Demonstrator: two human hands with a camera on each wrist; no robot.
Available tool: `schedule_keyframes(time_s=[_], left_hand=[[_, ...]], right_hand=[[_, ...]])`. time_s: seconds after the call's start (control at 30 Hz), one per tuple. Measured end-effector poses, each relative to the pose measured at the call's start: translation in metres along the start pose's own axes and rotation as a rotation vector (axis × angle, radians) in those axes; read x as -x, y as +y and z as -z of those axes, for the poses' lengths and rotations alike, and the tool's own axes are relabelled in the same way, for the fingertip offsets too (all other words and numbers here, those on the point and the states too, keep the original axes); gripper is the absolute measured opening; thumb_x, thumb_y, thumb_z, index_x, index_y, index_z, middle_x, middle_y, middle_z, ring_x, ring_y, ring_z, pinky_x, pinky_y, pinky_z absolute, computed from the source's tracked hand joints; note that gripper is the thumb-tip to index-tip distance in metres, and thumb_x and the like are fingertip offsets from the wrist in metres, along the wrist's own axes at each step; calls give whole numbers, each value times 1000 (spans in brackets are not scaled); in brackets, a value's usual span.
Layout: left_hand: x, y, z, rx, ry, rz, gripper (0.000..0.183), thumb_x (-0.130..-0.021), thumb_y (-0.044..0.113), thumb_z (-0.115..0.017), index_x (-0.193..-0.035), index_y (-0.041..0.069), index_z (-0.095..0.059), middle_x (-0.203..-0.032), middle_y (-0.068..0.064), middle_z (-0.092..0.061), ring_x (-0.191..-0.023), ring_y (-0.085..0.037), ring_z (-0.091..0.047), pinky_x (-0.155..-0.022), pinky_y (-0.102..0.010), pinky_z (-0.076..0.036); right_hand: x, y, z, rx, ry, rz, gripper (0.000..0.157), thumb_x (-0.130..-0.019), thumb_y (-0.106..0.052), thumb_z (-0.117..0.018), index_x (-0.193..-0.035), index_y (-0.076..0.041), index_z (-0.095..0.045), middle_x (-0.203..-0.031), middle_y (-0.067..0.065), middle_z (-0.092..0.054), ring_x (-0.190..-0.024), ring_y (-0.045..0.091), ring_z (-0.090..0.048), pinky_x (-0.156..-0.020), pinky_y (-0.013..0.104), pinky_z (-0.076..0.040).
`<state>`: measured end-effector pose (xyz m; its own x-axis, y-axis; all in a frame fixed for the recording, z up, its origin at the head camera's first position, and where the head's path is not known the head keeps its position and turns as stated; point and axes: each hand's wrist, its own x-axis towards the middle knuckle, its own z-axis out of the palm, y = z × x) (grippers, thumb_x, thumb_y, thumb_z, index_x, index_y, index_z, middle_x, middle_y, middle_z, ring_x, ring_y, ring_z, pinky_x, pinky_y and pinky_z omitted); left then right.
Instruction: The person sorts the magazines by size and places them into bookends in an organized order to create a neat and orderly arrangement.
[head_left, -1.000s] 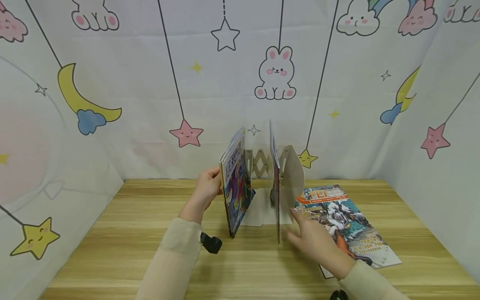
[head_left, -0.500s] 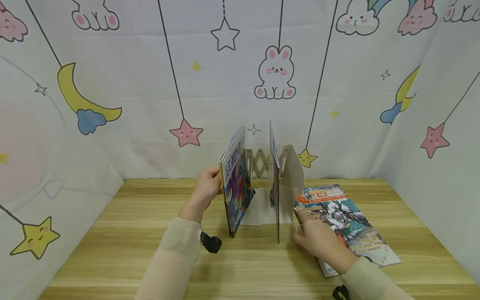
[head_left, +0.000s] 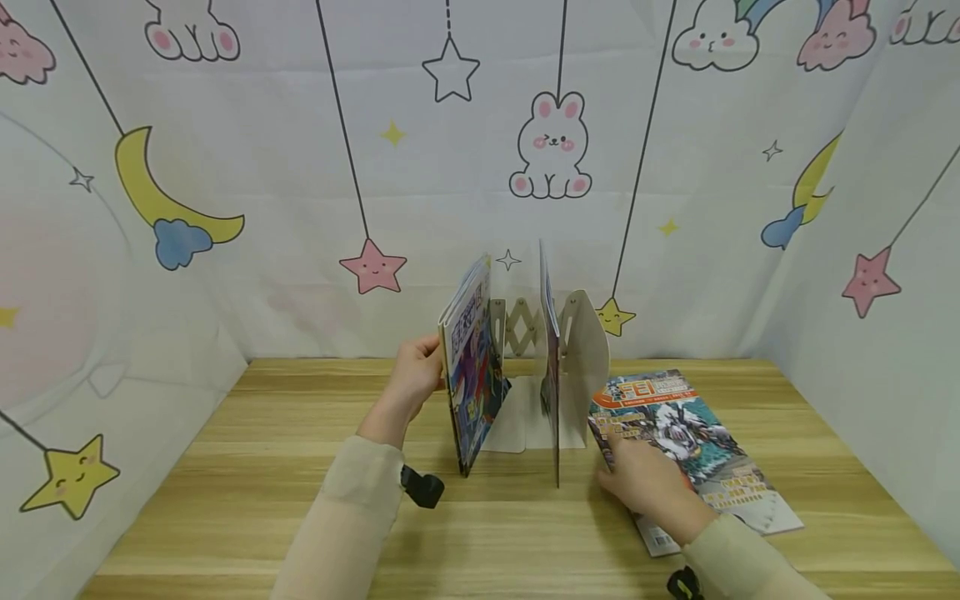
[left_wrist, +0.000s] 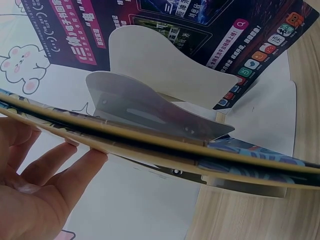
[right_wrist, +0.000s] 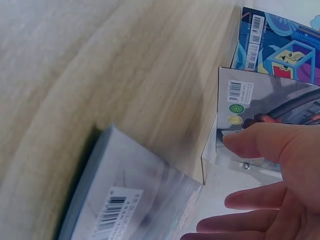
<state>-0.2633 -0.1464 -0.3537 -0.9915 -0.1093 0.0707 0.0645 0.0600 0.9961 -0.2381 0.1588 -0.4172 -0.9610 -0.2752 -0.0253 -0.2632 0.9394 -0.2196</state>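
A metal expanding bookend [head_left: 588,367] stands mid-table. Upright magazines [head_left: 472,379] lean slightly at its left, their covers colourful. My left hand [head_left: 411,379] touches their outer side; in the left wrist view its fingers [left_wrist: 85,172] lie against the lowest cover. Another thin upright magazine [head_left: 553,392] stands beside the bookend's right plate. To the right, a magazine with an orange title band [head_left: 705,433] lies flat on the table. My right hand [head_left: 652,487] is over its left edge; the right wrist view shows extended fingers [right_wrist: 252,195]. Contact with that magazine cannot be told.
The wooden table [head_left: 285,467] holds all of this. Behind it hangs a white cloth backdrop [head_left: 300,167] printed with stars and rabbits, which also closes in both sides. A black strap [head_left: 422,486] hangs by the left wrist.
My right hand has drifted right, away from the bookend and over the flat magazine's left edge. My left hand and the upright magazines have stayed where they were.
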Motion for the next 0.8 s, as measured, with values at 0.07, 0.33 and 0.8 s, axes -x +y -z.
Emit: schedule_keyframes(time_s=[0.07,0.33,0.8], left_hand=[[0,0,0,8,-1,-3,32,-100,21,-47,-118,1,-64,-65,6,-57,-60,-6,-55,-60,-26,-54],[0,-1,-1,7,2,-10,32,-100,22,-47,-118,1,-64,-72,6,-61,-61,-7,-57,-60,-27,-54],[1,0,-1,15,1,-12,32,-101,21,-46,-118,1,-64,-78,5,-63,-63,-8,-58,-61,-27,-55]], right_hand=[[-1,1,0,8,-1,-7,61,-77,-26,-69,-128,1,-54,-103,23,-67,-75,29,-64,-51,42,-47],[-3,4,-3,19,-3,-23,37,-76,-24,-67,-108,-4,-65,-85,13,-67,-61,21,-54,-46,37,-41],[-2,11,-7,57,-39,-67,23,-77,-21,-67,-62,-11,-52,-59,3,-52,-51,19,-49,-43,34,-37]])
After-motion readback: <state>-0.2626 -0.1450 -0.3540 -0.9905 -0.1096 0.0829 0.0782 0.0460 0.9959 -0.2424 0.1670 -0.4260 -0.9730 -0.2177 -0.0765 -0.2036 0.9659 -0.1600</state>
